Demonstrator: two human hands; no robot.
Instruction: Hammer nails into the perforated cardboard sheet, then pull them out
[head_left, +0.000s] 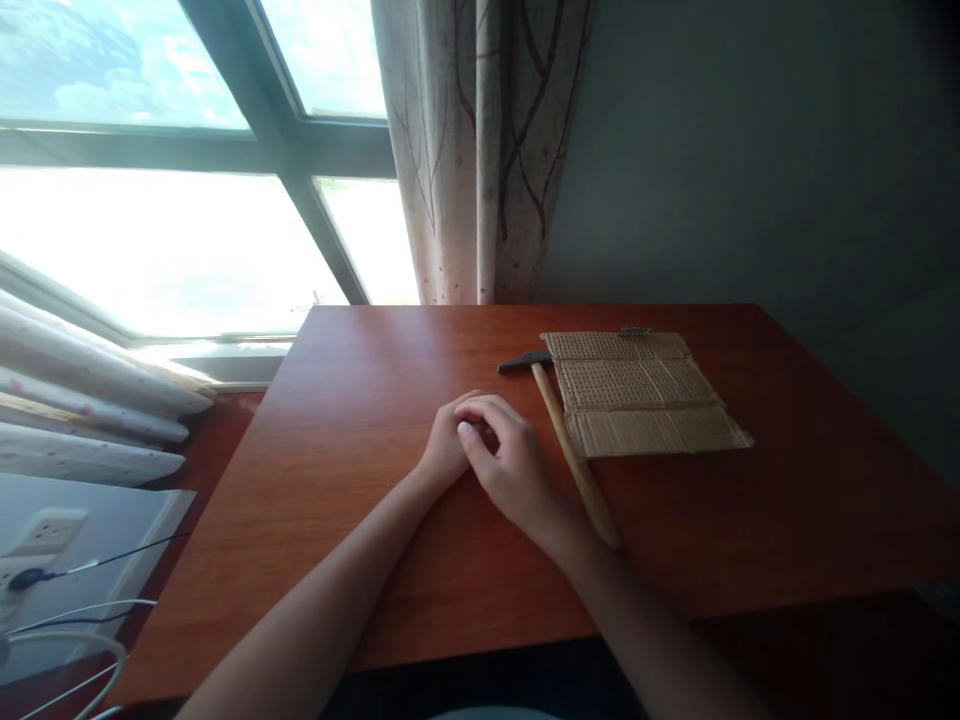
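In the head view, just resting both hands together over a reddish-brown table (360, 400), laying the right hand (514, 460) over the left hand (444, 445) and bending thumb and index finger into a loose ring with a dark gap inside. Hiding most of the left fingers that way, so honestly not managing to tell open from closed on that one, nor a real clasp from a light drape on the other. Seeing a hammer (570, 448) lying just right of the grip, pointing its dark head up and away and slanting its wooden handle back toward the right forearm. Spotting a flat piece of brown cardboard (637, 385) right beyond the handle, showing rows of small holes across the farther panels and plain ribbing on the nearest strip. Also catching some metal bits (634, 331) at its far edge, looking too small to make out. Looking past the grip, getting a patterned curtain (442, 150) hanging beyond the table, plus a gray wall (712, 150) off to the right. Looking well left of the grip, getting a bright window (150, 240), and lower down a wall outlet (52, 530) taking a black plug (30, 578).
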